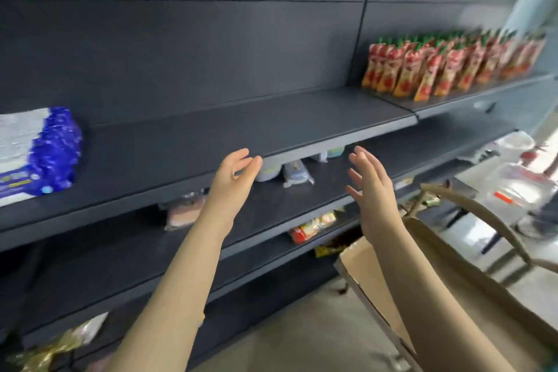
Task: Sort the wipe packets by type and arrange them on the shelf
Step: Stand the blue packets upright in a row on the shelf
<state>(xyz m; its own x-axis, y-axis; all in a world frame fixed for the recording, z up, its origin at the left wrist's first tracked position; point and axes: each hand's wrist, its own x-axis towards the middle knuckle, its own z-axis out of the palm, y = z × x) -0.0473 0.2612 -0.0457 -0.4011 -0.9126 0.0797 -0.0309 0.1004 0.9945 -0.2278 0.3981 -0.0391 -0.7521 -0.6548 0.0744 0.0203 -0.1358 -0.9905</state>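
Left hand [235,174] loosely curved, empty, right hand [371,187] spread open, empty, wipe packets [297,174] on the second shelf [287,202] just beyond both hands, paper bag [453,266] near right, red pouches [447,66] far right

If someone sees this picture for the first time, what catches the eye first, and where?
The left hand and right hand are held out empty before the front edge of the dark shelf, mid-picture. A row of red pouches stands on the shelf section at upper right, and a blue and white packet lies at far left. A brown paper bag shows at lower right.
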